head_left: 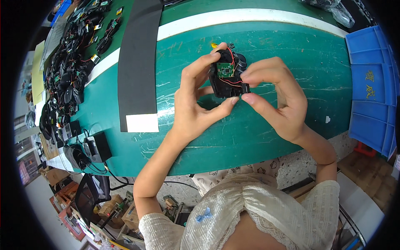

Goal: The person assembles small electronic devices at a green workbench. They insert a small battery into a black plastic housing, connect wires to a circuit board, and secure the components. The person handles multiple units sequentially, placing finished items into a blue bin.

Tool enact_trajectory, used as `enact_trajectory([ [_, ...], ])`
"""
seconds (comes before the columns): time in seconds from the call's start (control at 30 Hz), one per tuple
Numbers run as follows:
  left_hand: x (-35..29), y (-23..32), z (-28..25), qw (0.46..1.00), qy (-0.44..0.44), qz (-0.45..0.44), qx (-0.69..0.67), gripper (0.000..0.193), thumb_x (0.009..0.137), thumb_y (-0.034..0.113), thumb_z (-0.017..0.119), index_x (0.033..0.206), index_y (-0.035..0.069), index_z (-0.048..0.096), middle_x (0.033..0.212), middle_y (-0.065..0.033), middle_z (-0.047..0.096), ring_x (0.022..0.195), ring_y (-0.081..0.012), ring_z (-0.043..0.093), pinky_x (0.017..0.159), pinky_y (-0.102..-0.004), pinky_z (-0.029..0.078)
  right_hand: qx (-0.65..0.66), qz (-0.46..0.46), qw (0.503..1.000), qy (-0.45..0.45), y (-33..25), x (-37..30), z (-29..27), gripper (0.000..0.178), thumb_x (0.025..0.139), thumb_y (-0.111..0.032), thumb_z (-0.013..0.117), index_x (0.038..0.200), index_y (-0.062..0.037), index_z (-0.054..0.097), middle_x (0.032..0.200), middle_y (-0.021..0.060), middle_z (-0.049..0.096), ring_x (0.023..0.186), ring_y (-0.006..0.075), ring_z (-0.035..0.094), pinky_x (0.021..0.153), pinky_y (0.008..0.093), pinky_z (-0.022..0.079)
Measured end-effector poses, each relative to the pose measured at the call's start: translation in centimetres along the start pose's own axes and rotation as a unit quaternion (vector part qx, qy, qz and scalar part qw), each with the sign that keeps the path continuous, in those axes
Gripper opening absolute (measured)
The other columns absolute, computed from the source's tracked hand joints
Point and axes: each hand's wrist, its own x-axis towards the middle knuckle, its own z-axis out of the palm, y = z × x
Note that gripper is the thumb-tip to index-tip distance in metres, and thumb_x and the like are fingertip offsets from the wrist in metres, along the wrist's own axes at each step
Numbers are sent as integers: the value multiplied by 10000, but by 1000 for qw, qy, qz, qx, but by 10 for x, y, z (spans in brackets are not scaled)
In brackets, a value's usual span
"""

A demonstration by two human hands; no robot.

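Observation:
My left hand (192, 100) grips a black plastic housing (223, 88) by its left side, the fingers at its top and the thumb at its lower edge. Inside the housing sits a small green circuit board (225, 70) with thin red wires running from it. My right hand (287, 98) is closed in a pinch at the housing's lower right. Between its thumb and forefinger is a small black part (245, 88), where the red wires end. A bit of yellow (214, 45) shows behind the housing's top. The housing's underside is hidden.
A green work table (266, 137) lies under my hands, crossed by a black strip (137, 66). Many wired black assemblies (68, 79) are heaped at the far left, with a black vented box (96, 146) nearer me. Blue bins (371, 89) stand at the right edge.

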Motion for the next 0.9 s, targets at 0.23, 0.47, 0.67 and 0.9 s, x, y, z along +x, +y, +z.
enact_trajectory([
  [0.23,0,3,3,1000,-14,-10,1,689,684,18,728,1263,59,358,1352,-182,409,1138,-261,522,808,-332,545,50,35,998,3,3,-6,5,264,763,43,646,1010,2,564,970,114,590,820,158,584,702,259,468],
  [0.47,1,1,2,1000,-19,-11,-6,709,700,60,724,1282,58,320,1343,-237,390,1172,-290,479,923,-370,447,-69,-26,997,32,5,-2,4,270,719,0,704,972,-16,609,896,76,604,758,159,588,649,262,479],
  [0.67,2,1,0,1000,-1,-12,-16,699,696,26,719,1275,44,328,1344,-225,391,1189,-293,467,892,-376,487,-136,-70,988,-9,4,2,3,255,693,-9,705,937,-12,634,865,79,607,738,199,565,628,287,469],
  [0.9,1,0,0,999,20,-27,-13,694,687,-14,712,1268,38,337,1347,-208,393,1203,-284,458,851,-360,532,-145,-79,986,-19,7,1,4,248,688,5,692,930,-3,636,861,79,598,730,207,556,616,287,464],
])
